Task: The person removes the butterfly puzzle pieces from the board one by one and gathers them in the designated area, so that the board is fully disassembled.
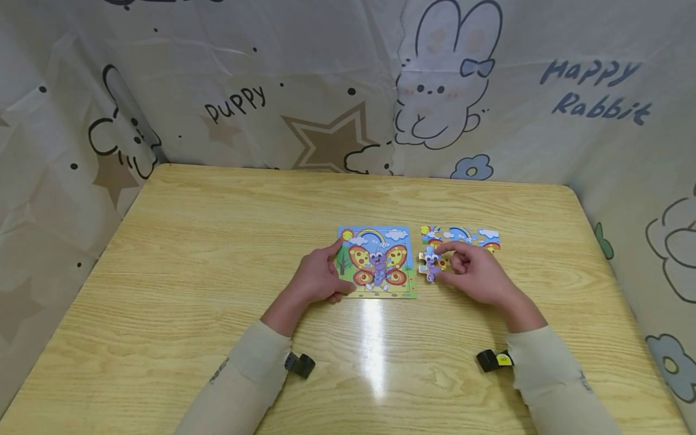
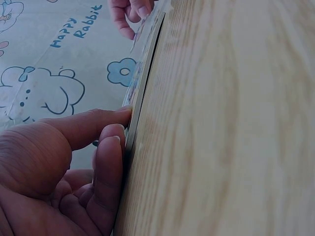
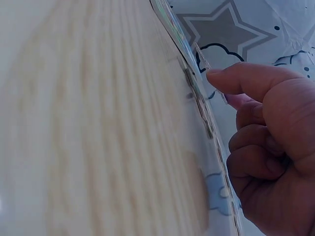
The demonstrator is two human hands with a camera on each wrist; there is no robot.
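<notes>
A square butterfly puzzle board [image 1: 379, 244] lies flat on the wooden table, showing a rainbow, a sun and a smiling purple butterfly. Its left side is held by my left hand [image 1: 319, 275], one finger at the upper left edge and the thumb over the lower left corner. In the left wrist view, that thumb [image 2: 106, 117] meets the board's thin edge. Just right of the board, my right hand [image 1: 478, 275] pinches a puzzle piece [image 1: 431, 266] with the butterfly's purple face on it, between thumb and index finger. The right wrist view shows this piece edge-on and tilted.
Several loose puzzle pieces [image 1: 460, 233] with rainbow, cloud and wing parts lie right of the board, partly behind my right hand. The wooden table [image 1: 217, 241] reaches back to a curtain [image 1: 326, 78] printed with rabbits and stars, which also hangs along both sides.
</notes>
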